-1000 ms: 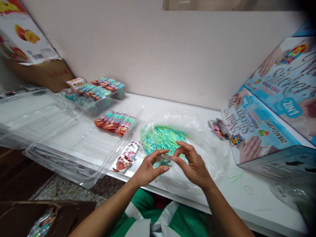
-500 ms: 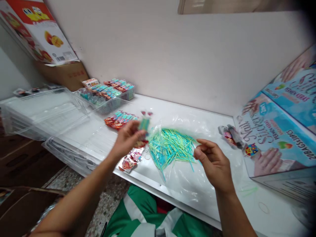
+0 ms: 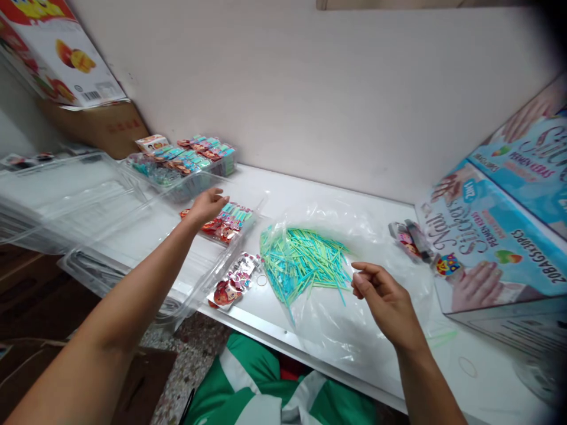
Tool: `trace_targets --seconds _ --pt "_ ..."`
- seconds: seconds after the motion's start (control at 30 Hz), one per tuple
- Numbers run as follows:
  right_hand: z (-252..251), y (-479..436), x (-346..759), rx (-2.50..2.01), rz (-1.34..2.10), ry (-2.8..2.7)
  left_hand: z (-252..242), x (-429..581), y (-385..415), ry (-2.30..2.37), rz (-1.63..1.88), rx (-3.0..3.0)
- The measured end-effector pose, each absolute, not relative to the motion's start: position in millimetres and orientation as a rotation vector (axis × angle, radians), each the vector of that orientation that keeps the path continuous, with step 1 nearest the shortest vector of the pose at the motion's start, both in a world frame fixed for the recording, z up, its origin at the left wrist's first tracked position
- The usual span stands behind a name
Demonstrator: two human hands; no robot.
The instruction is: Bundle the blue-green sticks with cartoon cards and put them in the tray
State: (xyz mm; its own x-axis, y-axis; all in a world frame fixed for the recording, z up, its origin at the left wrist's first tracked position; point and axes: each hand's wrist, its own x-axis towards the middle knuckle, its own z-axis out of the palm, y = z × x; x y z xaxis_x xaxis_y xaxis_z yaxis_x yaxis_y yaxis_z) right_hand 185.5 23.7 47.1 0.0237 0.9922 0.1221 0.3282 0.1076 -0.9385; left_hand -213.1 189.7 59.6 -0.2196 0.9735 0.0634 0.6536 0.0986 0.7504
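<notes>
My left hand (image 3: 209, 204) is over a row of small packets (image 3: 228, 223) with red character cards and blue-green tops, in a clear plastic tray. Its fingers reach forward and apart, and nothing shows between them. My right hand (image 3: 384, 298) hovers beside a heap of thin green and blue sticks (image 3: 305, 262), which lies on and partly inside a clear plastic bag (image 3: 328, 336). Its fingers are loosely curled, with a gap between thumb and forefinger and nothing visible in it. Nearer the table edge lie flat silvery packets (image 3: 233, 286) with a red-haired character.
A filled clear box (image 3: 195, 183) of packets stands at the back left. Stacked clear plastic trays (image 3: 75, 200) are at the left. Blue nail sticker cartons (image 3: 491, 248) stand right, beside dark-topped packs (image 3: 410, 242). Rubber bands (image 3: 468, 367) lie on the white table (image 3: 283, 183).
My left hand has moved left and away from me, and the packet it held is gone from its fingers. Packets now lie in the tray by it. My right hand has barely moved.
</notes>
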Motion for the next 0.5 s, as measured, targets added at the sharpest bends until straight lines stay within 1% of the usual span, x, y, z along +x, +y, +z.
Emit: trace_targets --seconds 0.1,0.2,0.33,0.5 --pt "41 24 183 -1.404 0.962 -1.517 69 -204 173 1.811 0.845 1.869" --pt "38 21 177 -1.393 0.979 -1.649 69 -195 159 1.808 0.601 2.090" --pt "41 16 175 -1.410 1.001 -1.782 50 -197 160 1.927 0.264 2.170" --pt "44 11 182 -1.457 0.958 -1.793 23 -206 182 1.862 -0.020 2.234"
